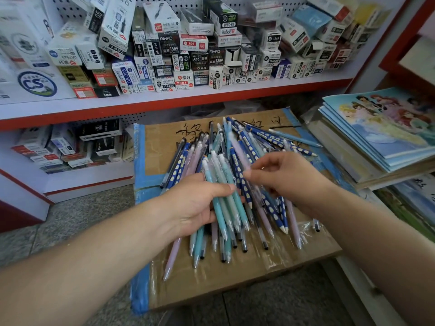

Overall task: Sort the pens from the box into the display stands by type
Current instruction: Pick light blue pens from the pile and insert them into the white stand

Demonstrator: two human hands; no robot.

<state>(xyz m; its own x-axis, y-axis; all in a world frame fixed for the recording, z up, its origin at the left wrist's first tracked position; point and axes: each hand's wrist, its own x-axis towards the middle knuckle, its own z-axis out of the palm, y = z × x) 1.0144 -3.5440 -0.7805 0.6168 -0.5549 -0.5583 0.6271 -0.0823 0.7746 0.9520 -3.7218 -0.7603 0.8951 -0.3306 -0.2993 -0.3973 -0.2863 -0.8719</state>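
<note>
A heap of pens (254,142) lies on a taped cardboard box (235,278): teal, lilac, light blue, dark, and navy ones with white dots. My left hand (200,203) grips a bundle of teal pens (223,184), thumb across their barrels. My right hand (287,175) hovers just right of the bundle and pinches a lilac pen (240,151) between thumb and fingertips. Navy dotted pens (270,208) lie under my right hand. No display stand is in view.
A red and white shelf (164,102) behind the box holds many stacked pen cartons (179,57); more cartons (70,147) sit on the lower shelf at left. A stack of notebooks (381,137) lies to the right. Grey floor (82,217) surrounds the box.
</note>
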